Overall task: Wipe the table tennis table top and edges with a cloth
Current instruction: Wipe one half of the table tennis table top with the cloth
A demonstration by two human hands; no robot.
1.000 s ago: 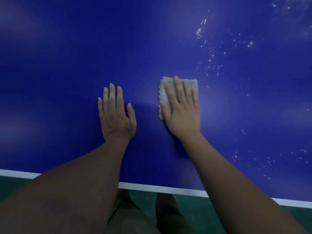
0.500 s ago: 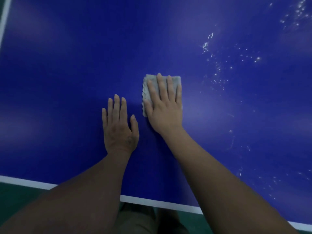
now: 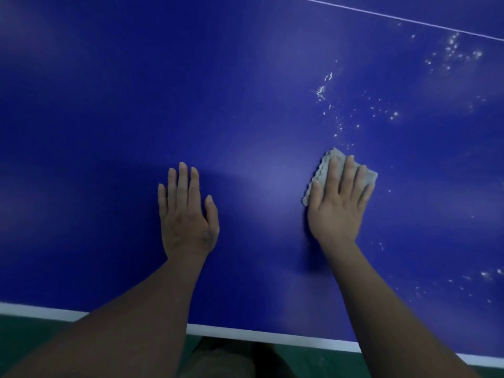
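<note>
The blue table tennis table top (image 3: 95, 132) fills most of the view, with its white near edge line (image 3: 259, 332) along the bottom. A folded grey cloth (image 3: 324, 166) lies flat on the top, right of centre. My right hand (image 3: 338, 203) presses down on the cloth with fingers spread, covering most of it. My left hand (image 3: 186, 214) rests flat on the bare blue surface to the left, fingers together, holding nothing. White specks and droplets (image 3: 341, 124) lie just beyond and right of the cloth.
A thin white centre line (image 3: 409, 21) crosses the far right of the top. More white specks (image 3: 458, 53) scatter at the upper right and lower right (image 3: 485, 275). Dark green floor (image 3: 27, 326) and my legs (image 3: 231, 358) show below the near edge.
My right hand has slid the cloth to the right, away from the left hand and close to the white specks. The left hand stays flat in place.
</note>
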